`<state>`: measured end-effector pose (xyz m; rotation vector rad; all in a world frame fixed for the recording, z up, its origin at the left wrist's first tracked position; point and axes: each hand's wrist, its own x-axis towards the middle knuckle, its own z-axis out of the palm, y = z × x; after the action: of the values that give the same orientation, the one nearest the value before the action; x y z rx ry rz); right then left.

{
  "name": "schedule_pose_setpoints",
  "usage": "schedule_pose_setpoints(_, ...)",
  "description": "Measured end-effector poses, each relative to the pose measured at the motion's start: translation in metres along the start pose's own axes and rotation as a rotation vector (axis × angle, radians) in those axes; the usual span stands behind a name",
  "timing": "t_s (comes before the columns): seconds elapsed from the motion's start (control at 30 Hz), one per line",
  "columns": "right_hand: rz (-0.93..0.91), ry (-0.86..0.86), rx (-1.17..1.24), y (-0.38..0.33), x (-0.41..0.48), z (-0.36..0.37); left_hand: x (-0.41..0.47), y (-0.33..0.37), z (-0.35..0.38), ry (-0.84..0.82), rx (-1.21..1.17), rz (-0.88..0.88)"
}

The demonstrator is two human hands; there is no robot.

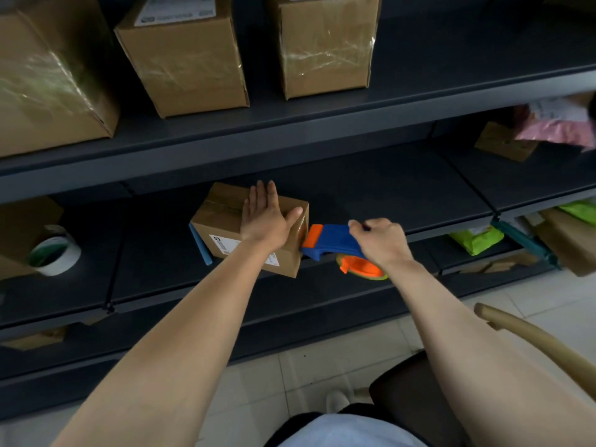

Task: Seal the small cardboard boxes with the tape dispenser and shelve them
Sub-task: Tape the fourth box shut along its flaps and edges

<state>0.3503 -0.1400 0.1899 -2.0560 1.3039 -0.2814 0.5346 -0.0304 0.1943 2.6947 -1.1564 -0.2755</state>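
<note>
Small box (222,221) sits on the middle shelf (387,195), centre of frame, turned a little so one corner faces the viewer. White label (224,243) on its near face. Clear tape already shows along the top seam.

Left hand (266,214) lies flat on the box top, palm down. Fingers straight and close together, pointing toward the back of the shelf; thumb spread out toward the box's right edge.

Tape dispenser (332,240), blue body with orange nose, is just right of the box. Its orange end meets the box's right side near the top edge. Orange hub of its roll hangs below, lower right of the blue body.

Right hand (380,241) grips the dispenser from above, fingers curled round the handle, knuckles up.

A thin blue flat piece (200,245) leans against the box's left near corner; cannot tell what it is.

Left of frame, same shelf: a loose roll of tape (54,253), white outside, greenish inside, standing tilted, next to a brown carton at the frame edge.

Upper shelf, top of frame: three larger boxes (187,59), side by side, shiny tape on their near faces, labels on two tops.

Upper right: a pink bag (554,124), blurred, with a flat bit of cardboard beside it. Right edge, lower down: green bags (477,240) and more brown cardboard.

Bottom right: curved wooden chair back (532,337) over a dark seat. Pale tiled floor (322,366) below the shelving.
</note>
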Motion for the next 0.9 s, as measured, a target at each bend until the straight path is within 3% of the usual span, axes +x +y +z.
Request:
schedule_pose_setpoints(0.13,0.020,0.008,-0.003,-0.010,0.005,-0.001,-0.017,0.003,0.003,0.194,-0.014,-0.089)
schedule_pose_setpoints(0.57,0.055,0.007,-0.041,-0.024,0.010,0.006,-0.011,-0.008,0.001,0.010,0.064,-0.047)
schedule_pose_setpoints(0.9,0.069,0.001,0.196,0.027,-0.014,0.017,-0.007,-0.015,0.000,0.006,0.143,-0.017)
